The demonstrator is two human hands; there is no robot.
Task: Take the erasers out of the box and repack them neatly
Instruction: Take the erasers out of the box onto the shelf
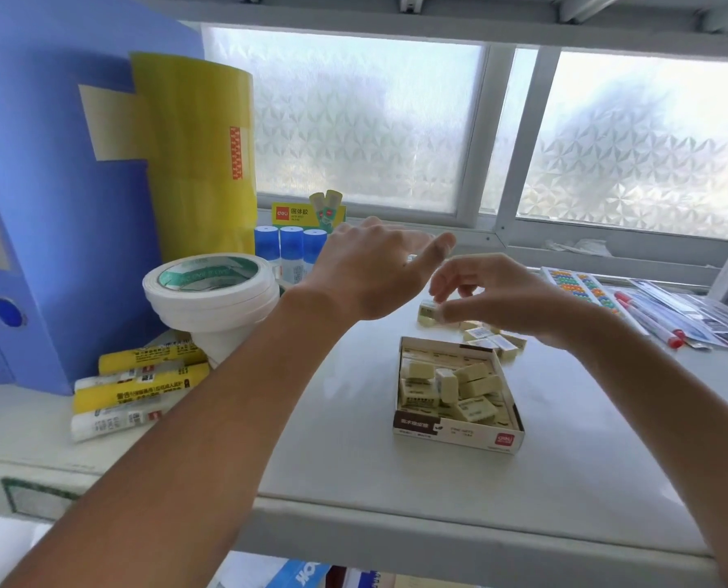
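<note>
- Cardboard, brown and white with a red logo on its near wall, made up the open box [455, 435], which sat on the pale shelf [354, 481], nearer its front edge than its back and a little right of the middle.
- Cream-yellow erasers in the box [460, 386] lay jumbled, some flat, some tipped on edge, so we judged the emptying only part done.
- To do this step well, we would have lifted one block at a time and set each flat and square to the last, labels the same way, so the repacking could go in rows.
- Just beyond the far wall of the box, a small loose group of erasers [491, 339] lay on the shelf, white barcode labels showing on a few; our right wrist hid part of it.
- Our right hand [498, 297] reached over that group, thumb and fingertips pinching a single eraser [429, 311] at the group's left end; we could not tell whether it touched the shelf.
- Our left hand [375, 269] hovered above the shelf left of the right hand, fingers straight and spread, holding nothing.
- Further back toward the left edge stood white tape rolls [212, 286] and yellow-labelled tubes [142, 386], and blue-capped glue sticks [290, 246] stood near the back edge below the frosted window [354, 120].
- Toward the right edge lay pens and sheets of coloured stickers [582, 288].
</note>
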